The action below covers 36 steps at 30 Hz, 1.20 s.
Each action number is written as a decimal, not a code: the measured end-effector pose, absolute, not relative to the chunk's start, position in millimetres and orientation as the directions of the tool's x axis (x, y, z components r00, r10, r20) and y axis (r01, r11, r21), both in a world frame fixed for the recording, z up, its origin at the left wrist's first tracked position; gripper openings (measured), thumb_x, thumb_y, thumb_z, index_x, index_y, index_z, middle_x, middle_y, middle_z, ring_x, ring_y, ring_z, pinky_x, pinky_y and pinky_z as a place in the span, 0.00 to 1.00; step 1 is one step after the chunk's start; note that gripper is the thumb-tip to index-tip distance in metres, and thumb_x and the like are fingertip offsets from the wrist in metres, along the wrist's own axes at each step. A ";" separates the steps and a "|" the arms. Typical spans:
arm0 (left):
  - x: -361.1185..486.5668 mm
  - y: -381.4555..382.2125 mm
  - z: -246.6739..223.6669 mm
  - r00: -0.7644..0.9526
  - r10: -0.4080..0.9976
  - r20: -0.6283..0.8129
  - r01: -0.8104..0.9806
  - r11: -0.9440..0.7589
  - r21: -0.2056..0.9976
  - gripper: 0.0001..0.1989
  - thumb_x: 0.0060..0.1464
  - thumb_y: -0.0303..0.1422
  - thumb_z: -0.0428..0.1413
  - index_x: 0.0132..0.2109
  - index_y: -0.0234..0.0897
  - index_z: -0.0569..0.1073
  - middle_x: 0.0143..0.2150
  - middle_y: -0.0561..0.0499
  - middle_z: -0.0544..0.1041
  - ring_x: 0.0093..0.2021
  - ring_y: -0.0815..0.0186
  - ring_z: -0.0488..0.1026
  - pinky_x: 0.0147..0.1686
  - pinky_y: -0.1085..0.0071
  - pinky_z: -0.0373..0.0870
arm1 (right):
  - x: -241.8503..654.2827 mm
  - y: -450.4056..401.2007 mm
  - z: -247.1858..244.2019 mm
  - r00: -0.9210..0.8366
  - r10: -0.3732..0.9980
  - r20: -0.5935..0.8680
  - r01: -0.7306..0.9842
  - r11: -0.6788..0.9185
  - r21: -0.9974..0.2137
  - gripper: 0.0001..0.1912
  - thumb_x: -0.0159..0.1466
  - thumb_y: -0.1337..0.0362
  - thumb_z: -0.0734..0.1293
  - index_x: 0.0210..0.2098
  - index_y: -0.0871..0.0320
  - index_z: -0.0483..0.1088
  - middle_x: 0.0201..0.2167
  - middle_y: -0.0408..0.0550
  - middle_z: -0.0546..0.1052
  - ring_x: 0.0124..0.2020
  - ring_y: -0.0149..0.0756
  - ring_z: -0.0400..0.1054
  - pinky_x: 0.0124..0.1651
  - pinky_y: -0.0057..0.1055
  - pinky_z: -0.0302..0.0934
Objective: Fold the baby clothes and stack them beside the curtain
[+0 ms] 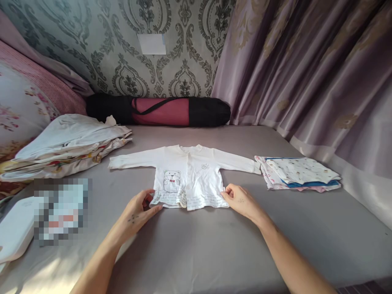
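Observation:
A small white long-sleeved baby shirt (202,179) lies flat and front up, its sleeves spread out to both sides. A bear print is on its left half, and a line of small lettering runs along the hem. At the lower left corner, my left hand (139,210) touches the cloth, its thumb stretched along the hem and apart from the curled fingers. My right hand (240,200) pinches the shirt's lower right edge between thumb and fingers. The tip of the right sleeve reaches the folded clothes beside it.
Folded clothes (303,171) lie at the right, and a larger pile of clothes (67,134) at the left. A white flat object (18,228) sits near a blurred item (64,212). Behind are a black and red roll bag (162,111) and purple curtains (275,61).

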<state>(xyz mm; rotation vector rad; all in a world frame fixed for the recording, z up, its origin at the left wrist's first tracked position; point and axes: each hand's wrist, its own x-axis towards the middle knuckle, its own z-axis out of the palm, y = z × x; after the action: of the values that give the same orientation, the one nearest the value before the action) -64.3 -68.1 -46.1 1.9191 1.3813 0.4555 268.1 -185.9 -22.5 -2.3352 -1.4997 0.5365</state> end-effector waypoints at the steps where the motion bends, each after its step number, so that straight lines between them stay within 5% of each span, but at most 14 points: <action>1: -64.4 -68.0 -46.0 0.362 0.924 -0.122 0.669 -0.167 0.724 0.32 0.43 0.54 0.57 0.51 0.40 0.71 0.37 0.48 0.75 0.36 0.60 0.71 0.34 0.67 0.68 | 265.6 -186.5 -22.2 0.378 0.916 -0.135 0.797 -0.397 -0.456 0.11 0.61 0.56 0.61 0.25 0.53 0.65 0.24 0.41 0.74 0.26 0.32 0.66 0.27 0.27 0.51; 9: -58.9 -69.8 -41.3 0.306 0.946 -0.103 0.673 -0.139 0.726 0.22 0.51 0.50 0.47 0.45 0.42 0.74 0.29 0.51 0.75 0.30 0.61 0.71 0.30 0.69 0.66 | 263.1 -183.9 -26.0 0.418 0.902 -0.105 0.690 -0.391 -0.609 0.09 0.61 0.57 0.59 0.27 0.53 0.63 0.23 0.40 0.73 0.22 0.32 0.67 0.26 0.27 0.55; 14: -51.3 -79.8 -36.8 0.296 0.952 -0.079 0.692 -0.156 0.705 0.23 0.56 0.49 0.44 0.52 0.44 0.68 0.24 0.56 0.70 0.25 0.65 0.68 0.28 0.72 0.64 | 262.9 -185.2 -21.8 0.367 0.901 -0.230 0.558 -0.411 -0.721 0.13 0.62 0.54 0.60 0.43 0.52 0.63 0.17 0.32 0.66 0.14 0.29 0.61 0.23 0.26 0.54; 20: -50.2 -81.8 -28.5 0.327 0.942 -0.075 0.736 -0.204 0.645 0.22 0.55 0.44 0.48 0.54 0.42 0.69 0.22 0.59 0.62 0.23 0.69 0.62 0.26 0.75 0.59 | 268.2 -188.4 -18.9 0.226 0.957 -0.184 0.671 -0.290 -0.682 0.16 0.62 0.55 0.61 0.47 0.52 0.68 0.17 0.33 0.53 0.19 0.29 0.51 0.25 0.27 0.47; 29: -72.5 -69.6 -26.5 0.387 0.913 -0.127 0.785 -0.254 0.566 0.20 0.53 0.42 0.48 0.47 0.40 0.77 0.26 0.55 0.67 0.26 0.67 0.65 0.29 0.73 0.61 | 277.0 -189.8 -22.0 0.198 0.951 -0.239 0.762 -0.302 -0.572 0.17 0.62 0.53 0.62 0.47 0.53 0.69 0.18 0.36 0.59 0.21 0.29 0.54 0.25 0.27 0.45; 36: -79.4 -65.0 -31.2 0.452 0.888 -0.087 0.757 -0.330 0.564 0.21 0.56 0.44 0.47 0.49 0.41 0.76 0.32 0.52 0.69 0.29 0.67 0.67 0.32 0.71 0.64 | 295.9 -196.8 -11.0 0.078 0.894 -0.441 0.642 -0.384 -0.664 0.17 0.61 0.51 0.63 0.44 0.55 0.68 0.14 0.32 0.57 0.16 0.25 0.47 0.20 0.24 0.41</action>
<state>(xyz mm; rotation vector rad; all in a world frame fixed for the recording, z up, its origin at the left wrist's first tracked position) -79.4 -65.0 -31.2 2.1694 1.3705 0.3206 295.9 -196.8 -11.0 -2.0642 -1.5349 1.2029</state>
